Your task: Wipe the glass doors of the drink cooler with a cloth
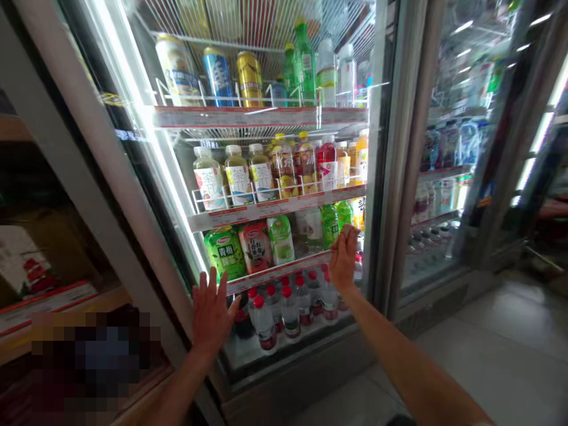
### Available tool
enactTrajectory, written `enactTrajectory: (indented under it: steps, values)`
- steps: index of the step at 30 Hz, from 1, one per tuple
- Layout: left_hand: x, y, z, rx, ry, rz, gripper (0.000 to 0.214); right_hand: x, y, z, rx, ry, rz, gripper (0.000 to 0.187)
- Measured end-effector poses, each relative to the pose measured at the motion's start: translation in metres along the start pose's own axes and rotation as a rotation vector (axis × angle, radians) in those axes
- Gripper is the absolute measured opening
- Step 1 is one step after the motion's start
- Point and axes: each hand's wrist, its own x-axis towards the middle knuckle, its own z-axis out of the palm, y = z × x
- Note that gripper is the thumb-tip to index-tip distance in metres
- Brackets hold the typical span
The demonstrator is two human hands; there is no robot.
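Here we are at the glass-fronted drinks fridge (377,177), and the left hand (212,310) is up at the lower shelf's front left corner, its grip wide, fingers spread! Right by those fingertips stands the green plum tea bottle (225,251), at the left end of that lower shelf (275,272); whether they touch, I can't tell. Over on the other side, the right hand (344,257) is at the shelf's front right corner, its grip narrow, fingers bunched together, and I cannot tell whether anything is in it. Just behind it, the green bottles (329,225) stand near the shelf's right end. Next to the plum tea, there's the red-labelled passion fruit tea bottle (256,247), then a green-and-white bottle (280,239). Below, red-capped water bottles (290,312) crowd the fridge floor, while up top, beer cans (249,80) line the upper shelf's front edge!
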Motion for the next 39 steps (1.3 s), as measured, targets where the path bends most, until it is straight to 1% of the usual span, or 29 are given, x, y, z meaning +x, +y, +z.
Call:
enactTrajectory:
  steps: [2,3,4,6,7,8,9,10,13,14,15,16,17,21,22,23,24,26,27,29,30,31,32,33,36,37,38,39]
  values:
    - [0.002,0.002,-0.001,-0.018,0.008,0.005,0.076,-0.022,-0.047,0.009,0.063,-0.161,-0.193,0.066]
    - [0.003,0.002,-0.002,-0.024,0.008,0.007,0.076,-0.033,-0.068,0.013,0.083,-0.226,-0.255,0.065]
    - [0.003,0.002,-0.004,-0.026,0.005,0.009,0.075,-0.043,-0.087,0.016,0.104,-0.306,-0.36,0.063]
    - [0.002,-0.002,-0.01,-0.024,-0.009,0.013,0.074,-0.057,-0.114,0.019,0.131,-0.462,-0.548,0.057]
    - [0.001,-0.005,-0.013,-0.015,-0.017,0.006,0.073,-0.061,-0.12,0.019,0.131,-0.503,-0.6,0.055]
    - [0.0,-0.009,-0.016,-0.003,-0.024,-0.007,0.073,-0.061,-0.12,0.017,0.121,-0.518,-0.611,0.053]
    - [-0.002,-0.013,-0.018,0.008,-0.03,-0.015,0.073,-0.059,-0.115,0.016,0.102,-0.503,-0.58,0.052]
    - [-0.004,-0.017,-0.02,0.014,-0.032,-0.018,0.074,-0.053,-0.106,0.014,0.073,-0.467,-0.516,0.052]
    - [-0.009,-0.026,-0.02,-0.002,-0.025,0.012,0.073,-0.031,-0.078,0.012,-0.037,-0.31,-0.213,0.053]
    - [-0.01,-0.027,-0.02,-0.01,-0.021,0.016,0.073,-0.026,-0.075,0.013,-0.059,-0.276,-0.13,0.054]
    - [-0.01,-0.027,-0.019,-0.015,-0.015,0.013,0.072,-0.023,-0.078,0.014,-0.063,-0.268,-0.088,0.055]
    - [-0.01,-0.027,-0.019,-0.018,-0.011,0.002,0.071,-0.022,-0.086,0.016,-0.046,-0.288,-0.099,0.056]
    - [-0.009,-0.026,-0.019,-0.02,-0.009,-0.007,0.07,-0.025,-0.1,0.018,-0.011,-0.33,-0.157,0.056]
    - [-0.006,-0.026,-0.027,-0.01,-0.011,-0.036,0.064,-0.049,-0.172,0.024,0.126,-0.537,-0.514,0.054]
    - [-0.006,-0.026,-0.03,-0.008,-0.016,-0.043,0.063,-0.054,-0.182,0.024,0.136,-0.56,-0.569,0.053]
    - [-0.007,-0.028,-0.032,-0.005,-0.021,-0.051,0.063,-0.056,-0.186,0.025,0.14,-0.567,-0.607,0.052]
    - [-0.008,-0.029,-0.034,-0.003,-0.03,-0.058,0.064,-0.057,-0.184,0.024,0.137,-0.554,-0.624,0.05]
    - [-0.011,-0.03,-0.034,0.002,-0.047,-0.058,0.065,-0.052,-0.161,0.022,0.107,-0.501,-0.588,0.047]
    - [-0.013,-0.03,-0.034,0.005,-0.054,-0.051,0.066,-0.047,-0.144,0.021,0.075,-0.473,-0.53,0.047]
    - [-0.015,-0.025,-0.03,0.005,-0.054,-0.021,0.067,-0.037,-0.115,0.018,-0.001,-0.427,-0.369,0.048]
    - [-0.015,-0.021,-0.028,0.002,-0.051,-0.002,0.068,-0.033,-0.105,0.017,-0.03,-0.418,-0.297,0.049]
    - [-0.013,-0.015,-0.026,-0.003,-0.045,0.016,0.069,-0.03,-0.102,0.017,-0.045,-0.418,-0.248,0.05]
    - [-0.011,-0.009,-0.024,-0.01,-0.041,0.034,0.07,-0.031,-0.103,0.017,-0.041,-0.429,-0.234,0.051]
    - [-0.008,-0.002,-0.022,-0.017,-0.034,0.053,0.072,-0.033,-0.109,0.017,-0.021,-0.454,-0.261,0.053]
    - [0.003,0.018,-0.016,-0.033,-0.009,0.1,0.075,-0.046,-0.13,0.018,0.06,-0.561,-0.47,0.056]
    - [0.006,0.023,-0.015,-0.035,-0.006,0.109,0.075,-0.048,-0.129,0.018,0.071,-0.575,-0.523,0.056]
    - [0.008,0.026,-0.014,-0.033,-0.005,0.11,0.076,-0.048,-0.123,0.017,0.062,-0.566,-0.535,0.055]
    - [0.009,0.028,-0.012,-0.028,-0.007,0.103,0.076,-0.045,-0.11,0.016,0.035,-0.537,-0.499,0.054]
